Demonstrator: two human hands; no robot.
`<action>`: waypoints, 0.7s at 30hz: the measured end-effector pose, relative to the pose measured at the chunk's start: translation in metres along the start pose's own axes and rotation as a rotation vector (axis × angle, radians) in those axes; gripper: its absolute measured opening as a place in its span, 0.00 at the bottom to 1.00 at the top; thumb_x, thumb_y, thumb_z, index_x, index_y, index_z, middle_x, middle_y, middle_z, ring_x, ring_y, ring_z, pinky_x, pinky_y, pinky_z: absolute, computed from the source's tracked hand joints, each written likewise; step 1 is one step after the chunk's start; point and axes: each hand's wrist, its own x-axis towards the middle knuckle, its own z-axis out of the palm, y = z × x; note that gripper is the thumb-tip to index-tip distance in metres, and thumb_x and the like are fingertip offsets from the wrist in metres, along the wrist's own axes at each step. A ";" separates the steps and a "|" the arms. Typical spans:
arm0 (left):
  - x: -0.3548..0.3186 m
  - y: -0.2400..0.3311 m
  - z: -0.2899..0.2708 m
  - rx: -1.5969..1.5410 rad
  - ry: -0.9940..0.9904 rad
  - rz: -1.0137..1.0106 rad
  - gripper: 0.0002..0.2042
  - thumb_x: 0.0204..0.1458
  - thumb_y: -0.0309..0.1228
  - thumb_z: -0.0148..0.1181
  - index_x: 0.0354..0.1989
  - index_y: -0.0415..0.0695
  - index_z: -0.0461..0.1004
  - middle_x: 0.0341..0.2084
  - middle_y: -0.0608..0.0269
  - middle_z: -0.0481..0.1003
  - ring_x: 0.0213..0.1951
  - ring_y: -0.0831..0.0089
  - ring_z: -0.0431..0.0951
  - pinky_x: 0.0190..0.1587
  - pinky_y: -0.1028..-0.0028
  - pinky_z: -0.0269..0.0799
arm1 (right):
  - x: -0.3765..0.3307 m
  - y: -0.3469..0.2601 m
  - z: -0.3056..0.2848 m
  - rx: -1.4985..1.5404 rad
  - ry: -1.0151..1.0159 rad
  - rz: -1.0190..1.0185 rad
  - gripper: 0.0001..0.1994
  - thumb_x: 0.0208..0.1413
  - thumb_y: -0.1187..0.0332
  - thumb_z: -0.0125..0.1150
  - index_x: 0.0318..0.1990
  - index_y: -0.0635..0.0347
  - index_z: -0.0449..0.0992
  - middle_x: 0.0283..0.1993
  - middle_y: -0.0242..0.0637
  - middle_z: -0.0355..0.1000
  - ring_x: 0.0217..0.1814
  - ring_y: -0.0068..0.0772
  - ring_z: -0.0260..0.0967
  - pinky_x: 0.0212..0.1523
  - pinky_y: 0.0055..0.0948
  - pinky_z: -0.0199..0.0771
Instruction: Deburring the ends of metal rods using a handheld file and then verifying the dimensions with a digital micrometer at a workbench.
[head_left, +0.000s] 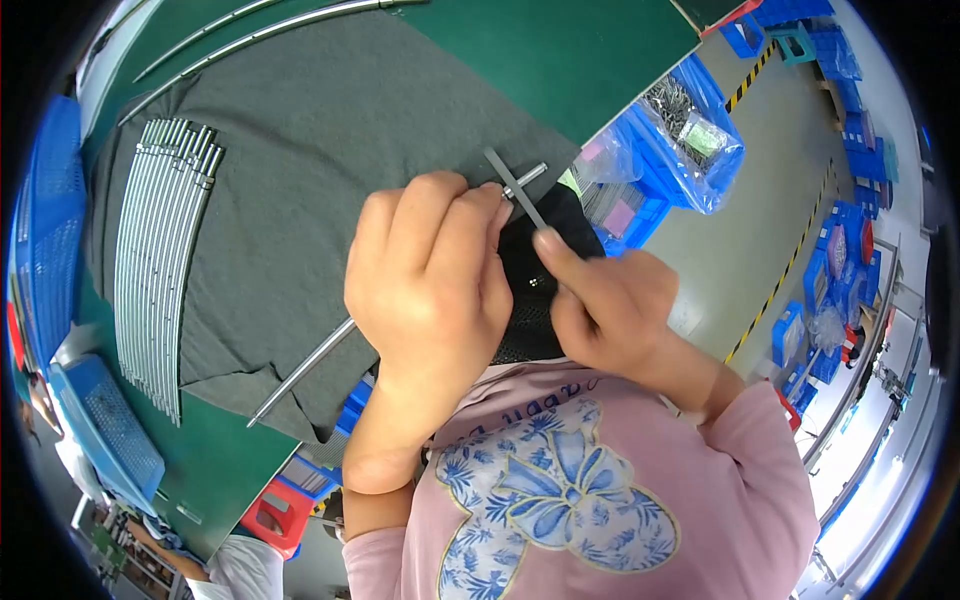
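Observation:
My left hand [430,265] is closed around a thin metal rod [312,368], which runs slantwise from the lower left, under the fist, to a stepped tip at the upper right. In my right hand [615,310] is a narrow flat file [516,190], its handle end hidden by the fingers. The file crosses the rod just behind the tip and appears to touch it. Left of my hands, a row of similar rods [160,260] lies side by side on a dark grey cloth [300,140].
Two more long rods [270,38] lie at the far edge of the green table [530,50]. Blue baskets [110,430] stand at left, near a red stool [278,515] and another person's white sleeve [250,570]. At right, a blue bin [715,165] holds small metal parts.

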 end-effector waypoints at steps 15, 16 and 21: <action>0.001 0.000 0.000 -0.013 0.001 -0.013 0.09 0.30 0.21 0.60 0.24 0.42 0.73 0.23 0.65 0.69 0.23 0.68 0.67 0.24 0.73 0.64 | -0.006 0.004 -0.003 0.180 -0.042 0.044 0.22 0.34 0.78 0.51 0.44 0.65 0.74 0.11 0.27 0.56 0.09 0.23 0.52 0.13 0.24 0.51; 0.001 0.000 -0.001 -0.005 0.014 0.003 0.09 0.30 0.21 0.60 0.25 0.42 0.73 0.24 0.65 0.69 0.23 0.68 0.67 0.24 0.73 0.64 | 0.001 0.004 0.001 0.181 -0.042 0.050 0.22 0.34 0.78 0.51 0.44 0.65 0.74 0.11 0.27 0.56 0.09 0.23 0.52 0.13 0.24 0.51; 0.000 -0.002 -0.001 0.001 0.021 0.013 0.08 0.30 0.21 0.60 0.24 0.41 0.73 0.24 0.64 0.70 0.23 0.68 0.67 0.23 0.73 0.64 | -0.001 0.003 0.006 0.130 -0.005 0.017 0.24 0.33 0.77 0.51 0.45 0.65 0.73 0.11 0.27 0.58 0.09 0.23 0.52 0.13 0.24 0.51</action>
